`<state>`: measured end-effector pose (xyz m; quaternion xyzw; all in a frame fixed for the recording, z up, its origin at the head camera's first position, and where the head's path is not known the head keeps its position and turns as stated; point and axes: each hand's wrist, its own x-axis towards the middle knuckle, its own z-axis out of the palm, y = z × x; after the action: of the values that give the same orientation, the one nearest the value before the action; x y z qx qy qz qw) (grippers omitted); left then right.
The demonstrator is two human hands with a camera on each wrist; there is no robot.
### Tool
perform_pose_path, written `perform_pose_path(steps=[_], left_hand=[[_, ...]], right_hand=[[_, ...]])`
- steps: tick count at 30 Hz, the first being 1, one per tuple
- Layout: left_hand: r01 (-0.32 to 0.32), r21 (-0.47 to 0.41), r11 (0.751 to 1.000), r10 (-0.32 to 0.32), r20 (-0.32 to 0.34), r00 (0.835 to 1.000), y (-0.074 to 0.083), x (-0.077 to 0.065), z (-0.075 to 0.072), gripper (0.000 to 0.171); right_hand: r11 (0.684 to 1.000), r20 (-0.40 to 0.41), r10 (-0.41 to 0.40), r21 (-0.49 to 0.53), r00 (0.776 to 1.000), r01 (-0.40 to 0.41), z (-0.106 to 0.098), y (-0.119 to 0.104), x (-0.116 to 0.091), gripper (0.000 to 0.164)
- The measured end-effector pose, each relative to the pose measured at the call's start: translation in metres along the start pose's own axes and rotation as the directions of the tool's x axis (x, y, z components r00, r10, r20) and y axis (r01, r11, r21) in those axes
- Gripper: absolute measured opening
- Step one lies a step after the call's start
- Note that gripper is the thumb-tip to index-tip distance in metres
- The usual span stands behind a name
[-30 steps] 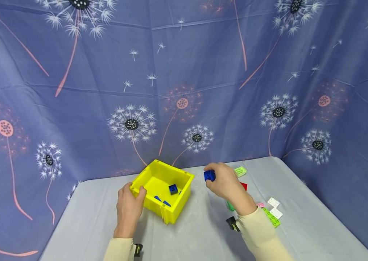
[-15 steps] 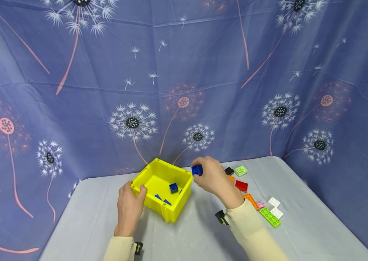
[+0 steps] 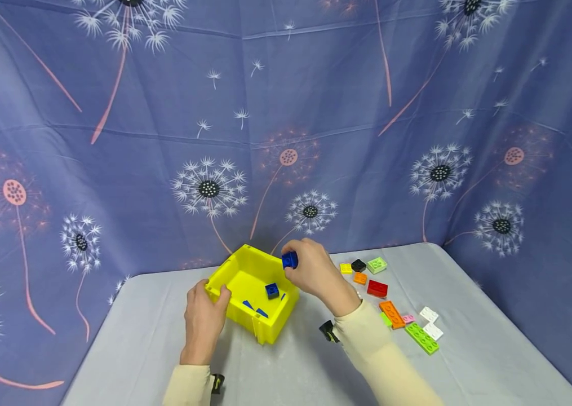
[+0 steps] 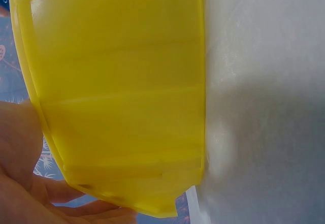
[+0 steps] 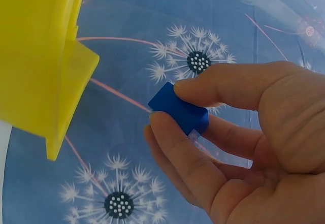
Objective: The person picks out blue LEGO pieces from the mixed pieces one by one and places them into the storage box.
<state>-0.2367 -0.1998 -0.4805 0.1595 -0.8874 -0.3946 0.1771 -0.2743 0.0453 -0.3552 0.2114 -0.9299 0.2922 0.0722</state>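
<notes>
A yellow bin [image 3: 286, 314] stands on the table, open at the top, with several blue toy bricks [image 3: 272, 291] on its floor. My left hand [image 3: 203, 318] grips the bin's near left corner, thumb over the rim and fingers round the outside; the left wrist view shows the bin's wall [image 4: 122, 82] beside those fingers. Pinched between thumb and fingertips of my right hand [image 3: 318, 273] is a blue toy brick [image 5: 177, 108]. That hand hovers over the bin's right rim, and the brick is apart from the bin.
Several loose bricks lie on the table to the right, among them a red brick [image 3: 377, 288], an orange brick [image 3: 391, 314], a lime green brick [image 3: 422, 338] and a white brick [image 3: 433, 331]. A dandelion-patterned curtain [image 3: 367, 141] hangs behind the grey tabletop [image 3: 133, 338].
My right hand has moved left with the blue brick, from above the table to above the bin's right rim. The left hand keeps its grip on the bin.
</notes>
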Motion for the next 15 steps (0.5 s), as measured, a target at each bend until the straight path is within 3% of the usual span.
perform_pose_path(steps=[15], left_hand=[[0.002,-0.005,1.0,-0.002,-0.005,1.0,0.0,0.0,0.001,0.067]], right_hand=[[0.999,0.033,-0.016,0.032,0.999,0.015,0.014,-0.02,0.017,0.034]])
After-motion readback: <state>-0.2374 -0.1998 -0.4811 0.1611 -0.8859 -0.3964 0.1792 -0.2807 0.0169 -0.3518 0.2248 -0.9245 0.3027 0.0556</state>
